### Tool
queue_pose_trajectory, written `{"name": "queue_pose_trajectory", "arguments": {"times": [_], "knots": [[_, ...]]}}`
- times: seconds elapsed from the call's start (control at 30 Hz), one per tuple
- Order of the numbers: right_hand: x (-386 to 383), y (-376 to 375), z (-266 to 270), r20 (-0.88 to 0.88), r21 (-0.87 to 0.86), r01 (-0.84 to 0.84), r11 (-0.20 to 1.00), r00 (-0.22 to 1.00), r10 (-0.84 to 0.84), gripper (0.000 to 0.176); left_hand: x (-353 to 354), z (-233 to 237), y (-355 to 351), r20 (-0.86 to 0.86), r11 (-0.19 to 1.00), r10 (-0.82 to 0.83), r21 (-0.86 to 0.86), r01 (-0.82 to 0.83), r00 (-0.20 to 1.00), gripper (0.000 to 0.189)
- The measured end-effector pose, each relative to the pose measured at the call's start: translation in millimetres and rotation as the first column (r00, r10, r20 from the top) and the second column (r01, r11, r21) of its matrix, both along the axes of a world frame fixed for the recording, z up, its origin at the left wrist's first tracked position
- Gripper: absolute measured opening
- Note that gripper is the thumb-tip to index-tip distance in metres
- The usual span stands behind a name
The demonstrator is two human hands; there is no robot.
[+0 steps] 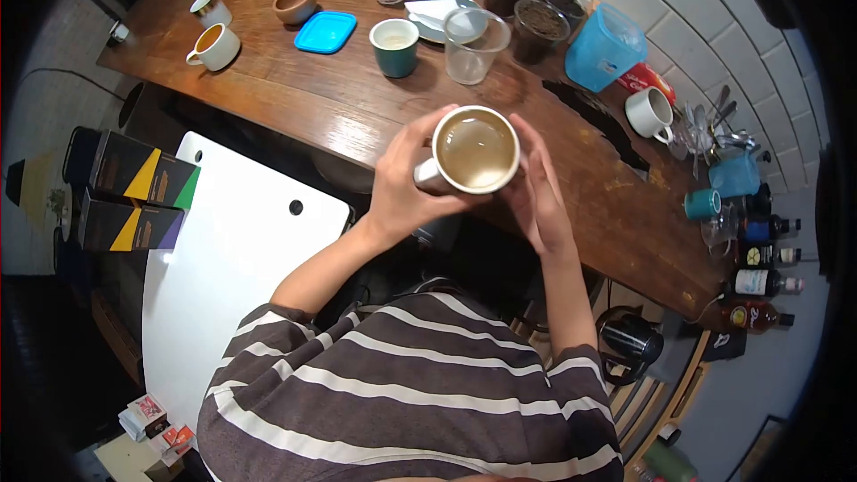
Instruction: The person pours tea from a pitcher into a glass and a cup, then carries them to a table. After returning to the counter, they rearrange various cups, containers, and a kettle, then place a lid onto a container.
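A white mug (427,177) of milky brown liquid is held up in front of me, over the front edge of the wooden table. My left hand (397,180) wraps round its left side, where the handle is. At its right side my right hand (542,192) cups the mug with bent fingers; the fingertips are partly hidden behind it. Beyond the mug stand a clear plastic cup (470,62) and a green cup (395,58) with a pale inside.
On the wooden table (295,98) are a blue lid (326,31), a brown cup (295,5), a yellow-lined mug (216,47), a blue container (607,49), a white mug (649,112) and cups of dark grounds (540,27). Bottles (763,282) line the right. A white table (241,223) stands left.
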State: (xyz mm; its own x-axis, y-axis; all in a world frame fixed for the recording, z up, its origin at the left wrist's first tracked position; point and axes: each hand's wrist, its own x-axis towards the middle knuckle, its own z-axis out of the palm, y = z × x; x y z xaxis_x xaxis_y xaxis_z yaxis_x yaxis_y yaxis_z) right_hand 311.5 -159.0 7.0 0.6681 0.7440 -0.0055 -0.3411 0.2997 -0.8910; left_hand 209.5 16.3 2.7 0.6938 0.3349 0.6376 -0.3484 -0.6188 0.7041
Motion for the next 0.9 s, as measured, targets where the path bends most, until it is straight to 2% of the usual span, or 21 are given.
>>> {"name": "queue_pose_trajectory", "arguments": {"times": [0.03, 0.07, 0.13, 0.17, 0.23, 0.27, 0.33, 0.37, 0.4, 0.43, 0.47, 0.5, 0.53, 0.57, 0.6, 0.67, 0.7, 0.8, 0.87, 0.9], "knots": [[-5.1, -7.0, -6.3, -0.095, 0.056, -0.008, 0.998, 0.995, 0.013, 0.072, 2.5, 2.5, -12.2, 0.001, 0.997, -0.072, -0.033, 0.072, 0.997, 0.091], [-10.6, -19.7, -4.7, -0.287, 0.172, -0.100, 0.980, 0.946, 0.147, 0.073, 5.4, 8.3, -22.9, 0.004, 0.993, -0.108, 0.040, 0.107, 0.994, 0.091], [-15.7, -41.3, 1.4, -0.394, 0.387, -0.118, 0.915, 0.876, 0.279, 0.073, 14.9, 13.1, -52.2, 0.003, 0.982, -0.188, -0.025, 0.188, 0.982, 0.090], [-16.5, -53.7, 0.6, -0.394, 0.386, -0.091, 0.918, 0.884, 0.253, 0.073, 20.4, 12.9, -63.0, 0.004, 0.976, -0.217, -0.026, 0.217, 0.976, 0.090], [-18.3, -83.6, -4.0, -0.522, 0.363, 0.104, 0.926, 0.846, 0.110, 0.070, 34.3, 12.5, -87.3, -0.011, 0.962, -0.265, 0.060, 0.266, 0.964, 0.094], [-12.8, -101.2, -10.8, -0.521, 0.362, 0.141, 0.922, 0.850, 0.075, 0.070, 40.8, 13.6, -101.0, -0.008, 0.951, -0.304, 0.059, 0.304, 0.952, 0.094], [1.9, -133.8, -17.1, -0.399, 0.489, 0.007, 0.872, 0.891, 0.217, 0.065, 51.2, 17.6, -126.7, -0.063, 0.931, -0.342, 0.116, 0.347, 0.938, 0.106], [-2.0, -151.8, -7.5, -0.482, 0.396, 0.185, 0.900, 0.875, 0.033, 0.060, 54.1, 20.3, -135.1, -0.093, 0.916, -0.367, 0.139, 0.377, 0.926, 0.109], [-0.6, -164.6, 4.5, -0.478, 0.398, 0.200, 0.895, 0.878, 0.016, 0.060, 57.2, 20.9, -141.8, -0.088, 0.908, -0.385, 0.143, 0.394, 0.919, 0.109], [3.9, -177.6, 14.5, -0.339, 0.247, 0.383, 0.890, 0.895, -0.291, 0.062, 59.6, 20.6, -147.1, -0.091, 0.915, -0.376, 0.120, 0.385, 0.922, 0.106], [9.4, -191.0, 24.6, -0.148, 0.124, 0.572, 0.811, 0.819, -0.554, 0.065, 61.0, 19.3, -150.5, -0.096, 0.923, -0.364, 0.096, 0.373, 0.926, 0.104], [20.1, -209.0, 35.9, 0.116, 0.094, 0.643, 0.760, 0.751, -0.650, 0.064, 61.6, 15.2, -150.4, -0.113, 0.927, -0.351, 0.098, 0.362, 0.929, 0.093], [33.9, -229.7, 48.3, 0.374, 0.084, 0.712, 0.697, 0.626, -0.685, 0.064, 60.7, 11.2, -149.5, -0.114, 0.922, -0.362, 0.098, 0.373, 0.925, 0.093], [45.4, -250.0, 65.4, 0.655, 0.008, 0.791, 0.612, 0.458, -0.601, 0.065, 59.3, 7.2, -148.1, -0.158, 0.936, -0.337, 0.047, 0.348, 0.928, 0.087], [57.5, -268.6, 78.2, 0.868, -0.030, 0.865, 0.501, 0.271, -0.417, 0.067, 58.0, 2.5, -146.2, -0.202, 0.948, -0.312, -0.004, 0.318, 0.928, 0.082], [83.2, -295.6, 84.7, 0.981, -0.030, 0.948, 0.316, 0.089, -0.174, 0.070, 56.2, -9.8, -141.1, -0.207, 0.962, -0.268, -0.003, 0.273, 0.941, 0.078], [93.7, -303.1, 83.7, 0.991, -0.060, 0.967, 0.250, 0.088, -0.103, 0.070, 53.6, -13.9, -139.8, -0.225, 0.970, -0.236, 0.000, 0.242, 0.945, 0.072], [125.7, -318.0, 57.6, 0.989, -0.139, 0.965, 0.221, 0.146, -0.018, 0.070, 47.9, -25.5, -134.6, -0.262, 0.981, -0.190, -0.025, 0.190, 0.946, 0.067], [137.6, -319.7, 38.7, 0.971, -0.230, 0.947, 0.222, 0.240, -0.020, 0.073, 44.4, -26.2, -131.2, -0.247, 0.986, -0.164, -0.004, 0.169, 0.955, 0.063], [142.7, -320.9, 28.3, 0.973, -0.221, 0.948, 0.229, 0.229, -0.009, 0.074, 42.1, -25.4, -129.8, -0.254, 0.990, -0.141, -0.012, 0.143, 0.957, 0.062]]}}
